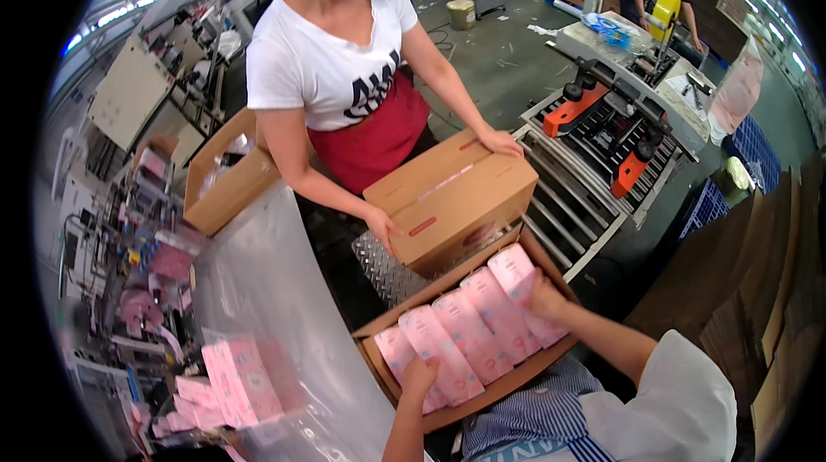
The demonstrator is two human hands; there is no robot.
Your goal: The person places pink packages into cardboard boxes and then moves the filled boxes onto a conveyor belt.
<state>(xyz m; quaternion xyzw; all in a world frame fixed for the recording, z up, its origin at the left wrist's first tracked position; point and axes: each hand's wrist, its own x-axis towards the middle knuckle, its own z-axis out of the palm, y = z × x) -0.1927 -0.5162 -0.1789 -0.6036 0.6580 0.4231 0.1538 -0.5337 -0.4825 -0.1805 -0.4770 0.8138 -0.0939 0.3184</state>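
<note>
An open cardboard box [492, 402] stands right in front of me, with a row of several pink soft tissue packs [471, 335] upright in it. At the near left of the row, my left hand [419, 375] is closed around a pack, its fingers partly hidden against the wrapping. My right hand [545, 298] grips the rightmost pack [513, 271] by its right side; that pack sits a little higher than its neighbours. Just beyond the box, a co-worker in a white T-shirt holds a closed cardboard carton [465, 195] with both hands.
On the left, a shiny metal table [284, 290] carries loose pink packs [241, 380]. A roller conveyor [572, 212] with a carton-sealing machine [611, 131] stands at the right. Flattened cardboard [731, 290] leans at the far right. Another person works behind the machine.
</note>
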